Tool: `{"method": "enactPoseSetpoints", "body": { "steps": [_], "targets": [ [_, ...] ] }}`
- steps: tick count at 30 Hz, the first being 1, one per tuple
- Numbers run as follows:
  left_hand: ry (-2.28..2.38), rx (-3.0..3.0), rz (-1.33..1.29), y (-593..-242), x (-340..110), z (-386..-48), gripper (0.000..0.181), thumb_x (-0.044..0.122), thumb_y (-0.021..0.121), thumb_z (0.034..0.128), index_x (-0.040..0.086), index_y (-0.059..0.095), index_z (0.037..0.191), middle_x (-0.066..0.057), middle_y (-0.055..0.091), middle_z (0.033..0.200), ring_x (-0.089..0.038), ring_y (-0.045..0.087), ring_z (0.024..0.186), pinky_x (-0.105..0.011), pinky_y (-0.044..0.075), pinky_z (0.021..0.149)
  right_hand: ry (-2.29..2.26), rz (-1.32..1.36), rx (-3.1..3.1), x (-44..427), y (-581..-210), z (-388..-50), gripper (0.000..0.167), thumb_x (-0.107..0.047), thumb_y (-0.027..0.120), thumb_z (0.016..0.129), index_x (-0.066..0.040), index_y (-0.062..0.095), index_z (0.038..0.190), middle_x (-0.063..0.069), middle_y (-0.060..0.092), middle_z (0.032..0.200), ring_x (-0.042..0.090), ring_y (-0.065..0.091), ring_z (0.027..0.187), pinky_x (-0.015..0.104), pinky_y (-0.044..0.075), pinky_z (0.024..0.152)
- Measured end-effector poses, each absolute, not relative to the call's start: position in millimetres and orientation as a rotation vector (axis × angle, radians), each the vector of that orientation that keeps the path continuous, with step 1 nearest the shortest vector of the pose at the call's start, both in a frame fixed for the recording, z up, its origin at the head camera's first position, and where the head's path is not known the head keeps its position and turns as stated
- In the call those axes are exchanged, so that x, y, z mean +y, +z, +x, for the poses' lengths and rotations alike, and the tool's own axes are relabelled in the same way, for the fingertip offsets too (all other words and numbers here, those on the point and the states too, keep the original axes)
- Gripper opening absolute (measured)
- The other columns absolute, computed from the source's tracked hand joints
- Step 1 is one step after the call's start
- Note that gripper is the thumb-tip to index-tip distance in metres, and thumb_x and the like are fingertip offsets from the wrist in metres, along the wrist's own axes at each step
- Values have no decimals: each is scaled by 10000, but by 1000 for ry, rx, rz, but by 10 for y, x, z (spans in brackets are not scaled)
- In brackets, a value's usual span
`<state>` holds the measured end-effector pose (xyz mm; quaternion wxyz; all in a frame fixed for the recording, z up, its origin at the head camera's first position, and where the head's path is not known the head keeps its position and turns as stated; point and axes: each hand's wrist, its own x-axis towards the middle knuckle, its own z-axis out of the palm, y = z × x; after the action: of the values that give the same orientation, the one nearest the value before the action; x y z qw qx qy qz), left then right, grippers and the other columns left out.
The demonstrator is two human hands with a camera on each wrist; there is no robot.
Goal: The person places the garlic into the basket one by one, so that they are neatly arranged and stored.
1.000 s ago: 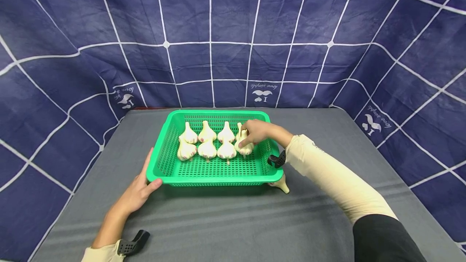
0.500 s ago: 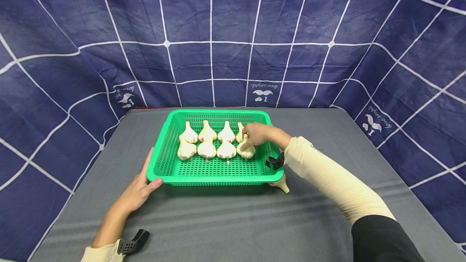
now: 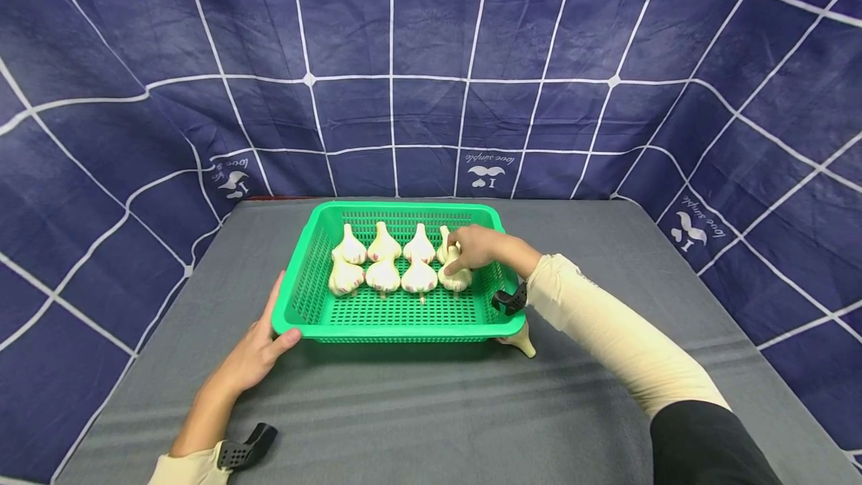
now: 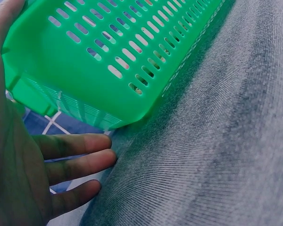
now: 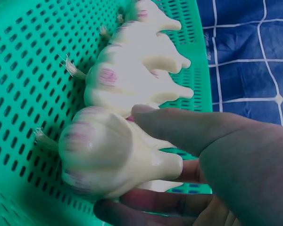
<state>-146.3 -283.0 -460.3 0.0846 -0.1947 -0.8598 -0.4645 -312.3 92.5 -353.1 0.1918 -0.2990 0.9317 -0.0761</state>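
Observation:
A green plastic basket [image 3: 397,332] holds garlic bulbs [image 3: 384,274] in two rows, stems pointing to the far side. At its right end, my right hand [image 3: 480,247] pinches the front-row garlic bulb [image 3: 456,282]. The right wrist view shows the thumb on top of this bulb [image 5: 101,150] and fingers under its stem side. My left hand [image 3: 252,359] rests at the basket's near left corner, thumb against the front and index finger along the side. Its other fingers [image 4: 82,165] are straight in the left wrist view. The hand hides part of the back-row bulb behind.
Another garlic bulb [image 3: 524,341] lies on the grey cloth [image 3: 431,410], partly under the basket's near right corner. Bare basket floor [image 3: 404,311] shows in front of the bulbs. A blue checked curtain [image 3: 431,118] stands behind and at both sides.
My right hand has shifted the pinched bulb slightly to the right, where it now sits in line with the front row. The left hand and basket have barely moved.

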Motion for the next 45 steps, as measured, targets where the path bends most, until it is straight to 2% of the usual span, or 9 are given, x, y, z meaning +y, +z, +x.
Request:
{"method": "enactPoseSetpoints", "body": {
  "steps": [6,10,14,18,22,26,29,36,45],
  "targets": [
    [-1394,-2559,-585,-4598,-2837,-1469,883,283,576,972,278,-47,1598,-297,214,1566,66,228,1332,-84,169,1015,-253,-801,2633,944,-3469,-3102,616,-383,733,890,-15,554,1350,55,651,1034,189,564,903,366,463,835],
    [-1392,-2560,-581,-4600,-2841,-1469,886,280,580,969,290,-46,1597,-299,215,1565,69,226,1331,-84,168,1014,-304,-757,2603,973,-3421,-3083,729,-378,714,908,-25,417,1473,120,710,953,233,649,867,410,453,903],
    [-1382,-2568,-573,-4610,-2842,-1465,887,282,583,969,280,-42,1599,-301,231,1559,60,235,1329,-84,175,1010,-373,-750,2570,1020,-3402,-3067,818,-373,711,911,-26,305,1531,134,720,850,255,687,782,399,469,867],
    [-1380,-2570,-572,-4617,-2844,-1467,886,282,582,970,285,-42,1598,-295,237,1559,60,236,1330,-85,177,1009,-456,-764,2547,1085,-3391,-3050,854,-371,716,905,-44,258,1547,88,721,881,244,685,809,367,496,790],
    [-1384,-2568,-577,-4619,-2844,-1473,884,287,580,971,298,-44,1596,-283,235,1565,60,240,1332,-85,181,1008,-576,-751,2486,1149,-3374,-3034,889,-334,706,922,-42,162,1562,157,721,931,335,688,821,347,506,717],
    [-1383,-2576,-572,-4618,-2843,-1472,885,297,579,971,309,-49,1595,-277,239,1567,41,251,1335,-88,185,1005,-644,-753,2478,1199,-3351,-3020,923,-313,705,924,-23,103,1562,188,710,979,339,690,825,328,518,697],
    [-1379,-2584,-563,-4615,-2840,-1470,885,302,579,971,313,-50,1594,-276,248,1564,-30,273,1355,-94,190,1005,-688,-764,2496,1234,-3340,-3018,930,-309,713,916,-15,108,1558,180,707,981,335,696,832,334,533,708],
    [-1374,-2599,-546,-4609,-2830,-1464,886,313,576,972,314,-56,1593,-285,255,1557,-400,307,1360,-108,193,1010,-798,-802,2561,1357,-3344,-2989,877,-289,738,896,-9,203,1532,70,709,918,343,700,824,342,537,736],
    [-1376,-2592,-544,-4605,-2830,-1455,883,308,578,972,300,-46,1597,-288,246,1559,-93,273,1371,-98,185,1010,-1090,-856,2510,1562,-3375,-2913,779,-210,744,899,-9,299,1507,121,690,964,393,688,844,384,555,735]
  ]
}}
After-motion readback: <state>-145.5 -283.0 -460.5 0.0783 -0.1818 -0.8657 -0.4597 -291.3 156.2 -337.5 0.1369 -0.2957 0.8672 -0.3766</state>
